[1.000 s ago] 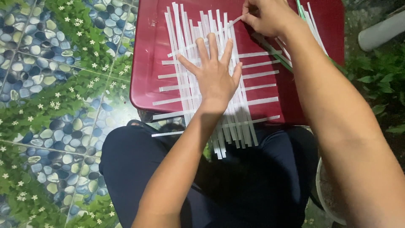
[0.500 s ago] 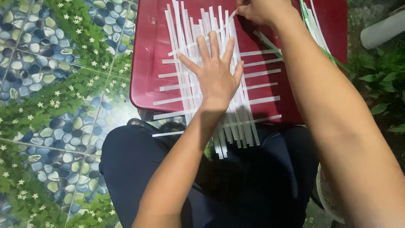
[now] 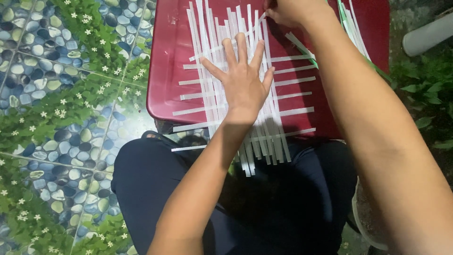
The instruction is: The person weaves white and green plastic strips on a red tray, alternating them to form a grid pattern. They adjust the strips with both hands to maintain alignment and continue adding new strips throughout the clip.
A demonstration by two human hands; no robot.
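Left of our hands: patterned floor tiles (image 3: 52, 94), nothing to do w/ the work. Our left hand (image 3: 243, 82) lies flat, fingers spread, holding nothing, just pressing the woven white strips (image 3: 226, 111) down on the red tray (image 3: 165, 71). The mat sits under that palm; long ends hang off the tray's near edge over our lap. Up and right of the palm, our right hand (image 3: 288, 10) is pinched shut on one strip's far end. Spare strips (image 3: 351, 28) lie right of that pinch. We judge it's mid-weave: threading a crosswise strip. Next move prob needs over-under care, palm steady.
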